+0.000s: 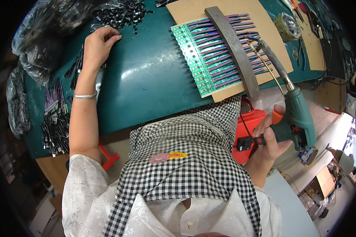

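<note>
Soldering gun [299, 116] gripped in right hand [271, 138]; left hand [99, 45] pinched narrow, cannot tell if empty. Green table [142, 87]: cardboard [279, 51], 1 bar [234, 51] across wires [224, 73]; bags [39, 61] left.

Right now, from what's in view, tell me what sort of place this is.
Probably an electronics assembly workshop: the right hand holds what looks like a soldering gun, wired green circuit boards lie side by side, and small black parts are heaped on the table.
</note>
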`<action>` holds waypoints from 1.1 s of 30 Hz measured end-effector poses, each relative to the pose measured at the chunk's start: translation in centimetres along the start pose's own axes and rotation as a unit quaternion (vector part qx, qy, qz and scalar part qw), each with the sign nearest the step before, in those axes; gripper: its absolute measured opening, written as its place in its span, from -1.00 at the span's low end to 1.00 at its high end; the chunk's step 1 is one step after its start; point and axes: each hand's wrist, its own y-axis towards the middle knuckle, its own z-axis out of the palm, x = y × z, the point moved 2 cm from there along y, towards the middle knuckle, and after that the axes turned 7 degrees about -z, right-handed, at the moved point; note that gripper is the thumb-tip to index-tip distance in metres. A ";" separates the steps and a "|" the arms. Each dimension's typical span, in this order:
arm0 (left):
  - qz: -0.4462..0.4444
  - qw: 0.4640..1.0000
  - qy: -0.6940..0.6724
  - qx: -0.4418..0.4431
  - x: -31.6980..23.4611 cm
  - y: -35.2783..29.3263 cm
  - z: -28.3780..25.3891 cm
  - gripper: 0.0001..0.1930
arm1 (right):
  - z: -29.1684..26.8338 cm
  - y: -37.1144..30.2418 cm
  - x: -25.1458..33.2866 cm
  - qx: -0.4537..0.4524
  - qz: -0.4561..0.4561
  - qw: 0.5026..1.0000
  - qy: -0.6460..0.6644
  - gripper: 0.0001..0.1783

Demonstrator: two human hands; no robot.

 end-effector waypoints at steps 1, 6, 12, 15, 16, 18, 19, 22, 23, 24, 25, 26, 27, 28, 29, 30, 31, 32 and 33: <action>0.007 1.000 0.021 -0.004 0.1 -0.2 0.0 -0.87 | -0.1 -0.1 -0.1 0.002 0.003 1.000 0.003 -0.35; -0.002 0.998 0.040 -0.048 -2.6 -2.8 -0.3 -0.89 | 0.0 -0.4 -0.5 0.012 0.021 1.000 0.003 -0.34; -0.052 0.868 -0.445 0.214 -12.3 -9.9 1.4 -0.89 | 3.1 -0.5 -1.3 0.028 0.043 0.999 0.013 -0.30; -0.166 0.711 -0.603 0.320 -15.1 -12.6 2.4 -0.93 | 5.8 -0.5 -1.2 0.030 0.092 0.995 0.027 -0.29; -0.173 0.687 -0.627 0.324 -15.4 -13.3 2.8 -0.93 | 6.4 -0.6 -1.3 0.031 0.090 0.995 0.027 -0.29; -0.107 0.703 -0.643 0.285 -16.1 -14.5 3.6 -0.93 | 7.2 -0.7 -1.3 0.095 0.085 0.992 0.020 -0.28; -0.056 0.722 -0.637 0.264 -16.1 -14.9 3.9 -0.92 | 7.3 -0.5 -1.1 0.095 0.084 0.992 0.020 -0.28; -0.126 0.667 -0.649 0.344 -16.0 -15.6 4.0 -0.84 | 7.3 0.0 -1.0 0.249 -0.074 0.961 -0.100 -0.31; -0.126 0.667 -0.649 0.344 -16.0 -15.7 3.9 -0.84 | 7.3 -0.2 -1.0 0.248 -0.074 0.961 -0.100 -0.31; -0.128 0.672 -0.644 0.342 -16.0 -15.7 3.8 -0.85 | 7.3 -0.3 -1.1 0.234 -0.055 0.967 -0.084 -0.33; -0.130 0.678 -0.638 0.340 -16.0 -15.8 3.8 -0.86 | 7.3 -0.4 -1.2 0.220 -0.036 0.972 -0.068 -0.34; -0.131 0.678 -0.638 0.341 -16.0 -15.9 3.8 -0.86 | 7.3 -0.5 -1.3 0.220 -0.035 0.972 -0.069 -0.34; -0.133 0.693 -0.628 0.329 -16.0 -16.0 3.9 -0.88 | 7.3 -0.6 -1.5 0.215 -0.033 0.974 -0.068 -0.35; -0.135 0.708 -0.617 0.316 -16.0 -16.1 4.0 -0.89 | 7.3 -0.6 -1.6 0.211 -0.031 0.975 -0.066 -0.36; -0.135 0.708 -0.617 0.316 -16.1 -16.1 3.8 -0.89 | 7.4 -0.5 -1.7 0.212 -0.030 0.975 -0.066 -0.36; -0.174 0.719 -0.588 0.327 -16.3 -16.1 3.7 -0.91 | 7.4 -0.5 -1.8 0.212 -0.023 0.975 -0.064 -0.37; -0.213 0.729 -0.557 0.337 -16.3 -16.2 3.7 -0.93 | 7.4 -0.5 -1.9 0.212 -0.015 0.975 -0.061 -0.37; -0.214 0.728 -0.557 0.338 -16.2 -16.2 3.8 -0.93 | 7.4 -0.6 -2.0 0.212 -0.014 0.975 -0.062 -0.37; -0.163 0.766 -0.530 0.327 -16.0 -16.2 3.7 -0.93 | 7.4 -0.7 -2.1 0.210 0.000 0.976 -0.059 -0.37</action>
